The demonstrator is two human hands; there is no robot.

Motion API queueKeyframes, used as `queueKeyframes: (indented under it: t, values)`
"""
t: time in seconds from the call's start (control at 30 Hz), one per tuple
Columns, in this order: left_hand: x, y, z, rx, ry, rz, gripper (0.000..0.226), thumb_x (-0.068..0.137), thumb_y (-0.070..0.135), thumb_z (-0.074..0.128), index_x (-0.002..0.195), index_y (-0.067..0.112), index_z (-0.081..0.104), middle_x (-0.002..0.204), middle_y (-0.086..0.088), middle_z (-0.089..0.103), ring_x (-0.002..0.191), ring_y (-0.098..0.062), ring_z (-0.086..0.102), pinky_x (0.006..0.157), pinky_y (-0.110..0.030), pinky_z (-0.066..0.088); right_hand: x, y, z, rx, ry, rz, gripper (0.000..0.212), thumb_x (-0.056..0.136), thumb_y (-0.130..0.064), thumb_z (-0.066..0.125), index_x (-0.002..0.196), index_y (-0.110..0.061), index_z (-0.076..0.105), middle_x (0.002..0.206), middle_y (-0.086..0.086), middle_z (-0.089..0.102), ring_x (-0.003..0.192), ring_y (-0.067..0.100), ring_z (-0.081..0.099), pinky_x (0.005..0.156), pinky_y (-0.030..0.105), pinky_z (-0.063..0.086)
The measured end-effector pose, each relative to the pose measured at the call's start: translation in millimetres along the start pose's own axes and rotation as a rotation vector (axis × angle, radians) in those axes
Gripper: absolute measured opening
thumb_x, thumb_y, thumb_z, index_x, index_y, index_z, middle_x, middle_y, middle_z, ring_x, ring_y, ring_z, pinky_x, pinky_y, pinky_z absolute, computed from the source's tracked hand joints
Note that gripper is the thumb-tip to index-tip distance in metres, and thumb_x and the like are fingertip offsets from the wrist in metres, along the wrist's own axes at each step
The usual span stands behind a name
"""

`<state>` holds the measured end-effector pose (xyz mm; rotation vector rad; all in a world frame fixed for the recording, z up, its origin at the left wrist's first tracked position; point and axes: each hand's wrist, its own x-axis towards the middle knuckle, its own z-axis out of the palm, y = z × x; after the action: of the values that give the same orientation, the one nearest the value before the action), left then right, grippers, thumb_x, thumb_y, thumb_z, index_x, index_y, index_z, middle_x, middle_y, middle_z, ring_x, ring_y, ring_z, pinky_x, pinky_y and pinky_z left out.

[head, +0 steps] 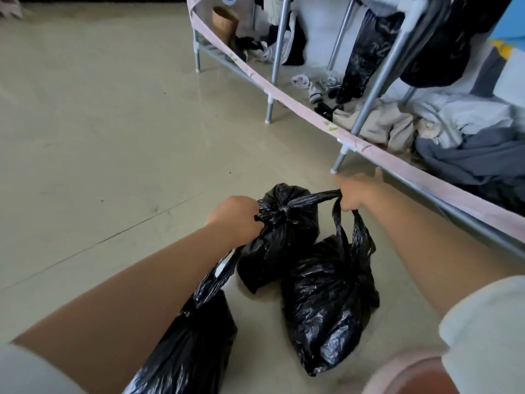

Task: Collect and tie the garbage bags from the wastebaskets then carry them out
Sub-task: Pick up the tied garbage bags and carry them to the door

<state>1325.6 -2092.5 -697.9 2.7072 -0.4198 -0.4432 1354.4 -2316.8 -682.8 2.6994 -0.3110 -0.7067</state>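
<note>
Three black garbage bags are in front of me over the floor. My left hand (237, 216) grips one end of the knot on the middle bag (279, 243), and the handles of a second bag (196, 345) hang from the same hand under my forearm. My right hand (355, 194) pulls the other twisted end of that knot to the right. It also holds the looped handles of the third bag (326, 308), which rests on the floor at the lower right.
A metal-framed clothes rack (272, 89) with a pink fabric edge runs along the right, with hanging dark clothes and piled laundry (468, 137) beneath. Pale tiled floor (99, 123) stretches to the left. A brown paper bag (224, 24) stands on the rack's far shelf.
</note>
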Motion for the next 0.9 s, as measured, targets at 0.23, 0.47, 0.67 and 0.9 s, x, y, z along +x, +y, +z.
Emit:
queueKeyframes:
  t: [0.23,0.47,0.67,0.9]
  values:
    - [9.8,-3.3,-0.3,-0.001,-0.025,-0.025,0.025,0.09,0.021,0.051,0.106,0.006,0.062,0.111,-0.009,0.061,0.092,-0.024,0.053,0.073,-0.027,0.042,-18.9,-3.2,-18.5,0.12,-0.065,-0.165,0.024,0.081,0.0,0.047,0.098,0.005,0.062,0.075,0.017,0.051,0.069,0.021,0.041,0.051,0.023,0.026]
    - [-49.5,10.7,-67.4,0.28,-0.267,-0.116,0.02,0.093,0.009,0.044,0.106,0.01,0.059,0.093,-0.004,0.059,0.093,-0.023,0.057,0.069,-0.026,0.041,-105.6,-37.4,-66.4,-0.024,-0.027,-0.275,0.021,0.084,0.002,0.042,0.066,-0.009,0.043,0.063,0.002,0.033,0.058,0.018,0.039,0.053,0.028,0.033]
    - [-126.7,-1.5,-152.5,0.096,-0.269,-0.309,0.028,0.095,0.008,0.036,0.12,0.005,0.049,0.123,-0.012,0.057,0.115,-0.029,0.055,0.087,-0.034,0.046,-187.4,-58.0,-130.3,0.017,0.106,-0.364,0.022,0.09,-0.005,0.042,0.108,-0.007,0.054,0.101,0.008,0.053,0.106,0.027,0.053,0.086,0.035,0.041]
    - [-177.0,-4.8,-316.5,-0.091,-0.13,-0.308,0.021,0.097,0.015,0.038,0.107,0.001,0.051,0.112,-0.016,0.057,0.105,-0.032,0.054,0.072,-0.031,0.035,-259.1,-63.8,-277.8,0.02,0.249,-0.5,0.026,0.092,-0.004,0.037,0.114,-0.008,0.049,0.116,0.01,0.054,0.109,0.028,0.05,0.091,0.035,0.039]
